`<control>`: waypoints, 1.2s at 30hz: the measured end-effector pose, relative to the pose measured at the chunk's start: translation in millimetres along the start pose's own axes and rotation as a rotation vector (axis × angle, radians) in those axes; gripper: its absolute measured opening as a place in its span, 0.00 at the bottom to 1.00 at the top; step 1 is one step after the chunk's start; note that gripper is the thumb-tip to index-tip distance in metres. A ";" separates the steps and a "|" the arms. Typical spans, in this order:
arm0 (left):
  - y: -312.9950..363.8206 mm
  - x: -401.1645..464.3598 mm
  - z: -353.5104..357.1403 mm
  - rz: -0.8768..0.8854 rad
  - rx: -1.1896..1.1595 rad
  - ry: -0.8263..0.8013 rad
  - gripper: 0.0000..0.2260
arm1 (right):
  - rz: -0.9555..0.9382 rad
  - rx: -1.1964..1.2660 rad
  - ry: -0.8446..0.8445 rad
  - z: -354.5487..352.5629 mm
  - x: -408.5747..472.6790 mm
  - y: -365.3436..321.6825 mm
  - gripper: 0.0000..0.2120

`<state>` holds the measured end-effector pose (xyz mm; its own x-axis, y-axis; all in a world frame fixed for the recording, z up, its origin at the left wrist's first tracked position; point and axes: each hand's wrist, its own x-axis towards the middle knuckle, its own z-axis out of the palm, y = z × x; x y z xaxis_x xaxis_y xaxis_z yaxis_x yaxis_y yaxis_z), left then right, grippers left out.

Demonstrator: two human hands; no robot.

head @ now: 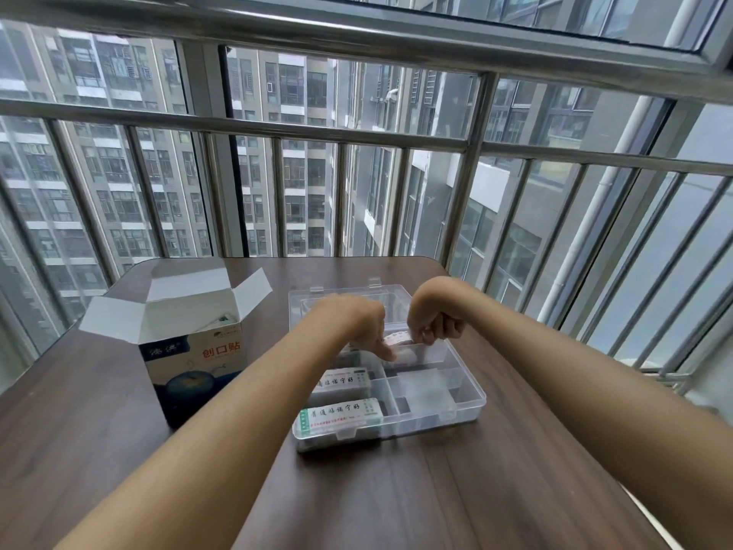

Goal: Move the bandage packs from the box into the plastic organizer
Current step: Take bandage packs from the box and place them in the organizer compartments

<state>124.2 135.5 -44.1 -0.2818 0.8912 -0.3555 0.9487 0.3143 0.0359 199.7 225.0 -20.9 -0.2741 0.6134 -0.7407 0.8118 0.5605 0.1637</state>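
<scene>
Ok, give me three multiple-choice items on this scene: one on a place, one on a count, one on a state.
1. Where does the box stand relative to the organizer?
A. left of it
B. inside it
C. behind it

2. How many labelled packs lie fully visible in the organizer's near left compartments?
A. none
B. two
C. five

3. The box's flaps are:
A. taped shut
B. torn off
C. open

Key: 1 A, the box stands on the table at the left. 2 B, one pack nearest, another behind it. 3 C, the flaps stand spread apart.
</scene>
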 end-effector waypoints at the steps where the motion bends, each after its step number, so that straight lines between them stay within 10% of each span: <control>1: -0.7 -0.3 0.6 0.003 -0.001 -0.003 0.25 | -0.005 -0.002 0.020 0.3 -1.6 1.9 0.19; 11: 1.3 0.9 1.7 -0.006 0.026 0.017 0.24 | -0.355 -0.041 0.618 4.4 0.3 25.9 0.14; 27: -4.4 9.5 2.0 0.020 -0.044 -0.012 0.23 | -0.516 -0.082 0.487 5.3 28.7 30.0 0.08; 36: 0.2 -11.2 -4.9 0.016 0.087 0.137 0.25 | -0.608 0.061 0.760 13.3 19.5 42.7 0.09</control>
<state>126.9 127.2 -35.5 -0.2777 0.9340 -0.2248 0.9604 0.2753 -0.0428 235.8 253.6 -37.0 -0.8973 0.4364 -0.0665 0.4414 0.8833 -0.1579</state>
